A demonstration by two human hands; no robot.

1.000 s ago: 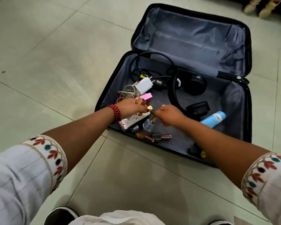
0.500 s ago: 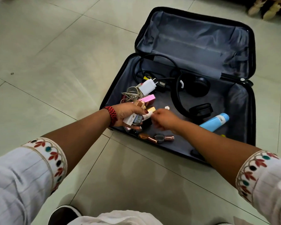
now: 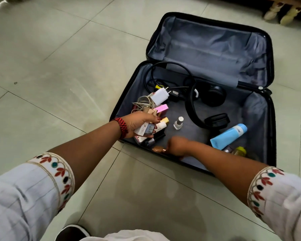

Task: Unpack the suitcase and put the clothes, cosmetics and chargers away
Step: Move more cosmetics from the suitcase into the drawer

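Fingers [image 3: 150,118] of our left hand [image 3: 139,123] clamp several cosmetics [image 3: 147,129] at frame centre, over the open suitcase [image 3: 272,136]; our right hand [image 3: 178,146], blurred, grip unreadable, sits at the copper bottle [image 3: 157,149] just below: cosmetics-gathering step, we judge, next needing a firm pinch.

Both bare forearms reached forward and down. The left hand [image 3: 139,125] curled its fingers [image 3: 151,117] round a handful of cosmetics [image 3: 147,129]. The right hand [image 3: 178,146], blurred, hung knuckles-up just right of those fingers, its grip unclear.
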